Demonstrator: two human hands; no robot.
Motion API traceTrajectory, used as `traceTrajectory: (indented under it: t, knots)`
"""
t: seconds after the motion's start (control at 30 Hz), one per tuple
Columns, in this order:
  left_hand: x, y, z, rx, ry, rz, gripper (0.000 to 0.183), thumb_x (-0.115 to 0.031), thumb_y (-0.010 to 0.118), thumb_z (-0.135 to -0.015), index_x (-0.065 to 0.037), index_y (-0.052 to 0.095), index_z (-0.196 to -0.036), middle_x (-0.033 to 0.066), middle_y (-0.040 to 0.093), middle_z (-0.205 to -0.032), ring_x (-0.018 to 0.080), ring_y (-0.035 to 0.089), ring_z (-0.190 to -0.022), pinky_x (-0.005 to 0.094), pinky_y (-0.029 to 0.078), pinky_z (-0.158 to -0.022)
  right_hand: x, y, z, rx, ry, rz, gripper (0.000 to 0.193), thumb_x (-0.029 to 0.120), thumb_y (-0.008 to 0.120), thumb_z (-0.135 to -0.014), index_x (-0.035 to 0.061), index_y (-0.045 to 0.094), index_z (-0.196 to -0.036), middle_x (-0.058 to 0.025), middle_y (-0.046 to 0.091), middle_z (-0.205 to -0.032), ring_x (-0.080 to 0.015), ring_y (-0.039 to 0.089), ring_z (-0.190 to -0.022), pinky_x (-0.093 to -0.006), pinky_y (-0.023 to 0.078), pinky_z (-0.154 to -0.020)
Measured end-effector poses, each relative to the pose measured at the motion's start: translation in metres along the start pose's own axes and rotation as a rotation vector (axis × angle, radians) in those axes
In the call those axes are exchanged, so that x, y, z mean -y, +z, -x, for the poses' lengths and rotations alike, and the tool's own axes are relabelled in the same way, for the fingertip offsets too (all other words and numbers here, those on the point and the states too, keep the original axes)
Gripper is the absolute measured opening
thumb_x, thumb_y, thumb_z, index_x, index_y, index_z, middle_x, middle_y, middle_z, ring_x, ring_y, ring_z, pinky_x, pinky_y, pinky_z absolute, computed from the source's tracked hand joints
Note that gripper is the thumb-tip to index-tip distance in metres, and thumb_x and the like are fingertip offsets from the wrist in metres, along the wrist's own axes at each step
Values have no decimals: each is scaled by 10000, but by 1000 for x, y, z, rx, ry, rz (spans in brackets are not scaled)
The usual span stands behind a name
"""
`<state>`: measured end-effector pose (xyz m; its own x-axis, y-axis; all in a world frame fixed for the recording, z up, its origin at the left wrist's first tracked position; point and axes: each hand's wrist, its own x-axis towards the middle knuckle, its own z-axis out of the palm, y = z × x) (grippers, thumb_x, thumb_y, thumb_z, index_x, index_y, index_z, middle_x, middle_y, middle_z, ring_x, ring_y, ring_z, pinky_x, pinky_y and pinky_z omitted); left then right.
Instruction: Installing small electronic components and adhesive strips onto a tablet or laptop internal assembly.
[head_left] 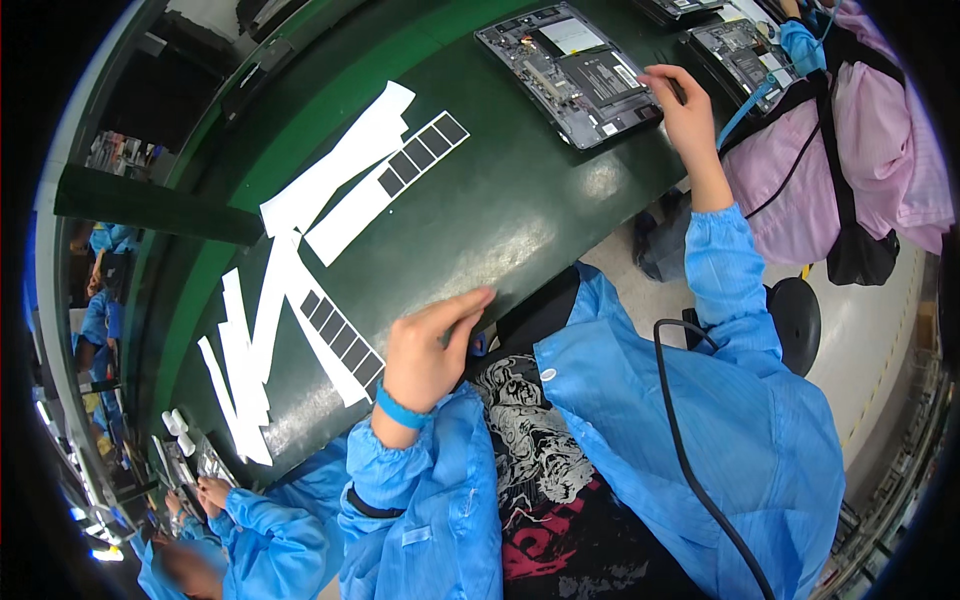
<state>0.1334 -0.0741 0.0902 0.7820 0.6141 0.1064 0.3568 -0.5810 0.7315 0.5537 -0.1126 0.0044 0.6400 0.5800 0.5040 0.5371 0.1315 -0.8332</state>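
Note:
My left hand (425, 345), with a blue band (402, 408) around its wrist, is held at the near edge of the green table. Its fingers stretch to the right, the thumb is apart from them, and nothing shows in it. Farther off to the right, my right hand (690, 118) reaches to the right edge of an opened laptop base (545, 85). Its fingers are bent with a gap between them, and I see nothing held. Whether the fingertips touch the base cannot be made out. Inside the base, a black battery (605, 78) and a board are exposed.
White strips (340, 150), some with rows of black pads (425, 150), lie across the green table (470, 220). Another opened device (740, 60) sits at the far right, near a person in pink (790, 170). A person in blue (275, 530) works at the lower left.

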Motion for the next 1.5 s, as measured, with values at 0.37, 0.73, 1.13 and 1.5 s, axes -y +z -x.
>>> traceTrajectory:
  t: [0.37,0.73,1.13,1.5]
  knots:
    - [7,107,-123,-200,-120,425,423,-121,630,-899,43,475,-1258,205,550,-1251,248,552,-1167,348,457,-961,-35,6,-30,34,249,-69,287,-38,489,-846,-12,611,-1105,-97,656,-1106,-160,608,-1073,-253,433,-922]
    - [1,97,-120,-488,-533,821,636,-28,607,-790,99,371,-1367,229,558,-1248,276,569,-1123,325,436,-959,71,38,94,-107,344,-218,162,-14,544,-893,-3,600,-1045,-83,654,-978,-119,585,-892,-241,453,-785]
    - [81,13,10,-621,-348,242,689,-71,639,-850,33,289,-1434,256,420,-1376,345,474,-1233,376,420,-995,65,71,107,68,187,-24,259,71,567,-909,22,563,-1163,-119,641,-1140,-193,594,-1036,-295,439,-922]
    - [96,-17,66,-514,-451,532,720,-189,630,-871,108,272,-1420,316,362,-1425,375,387,-1333,367,310,-1099,134,113,170,237,259,-2,204,15,539,-913,-14,591,-1108,-65,644,-961,-108,581,-894,-241,453,-815]
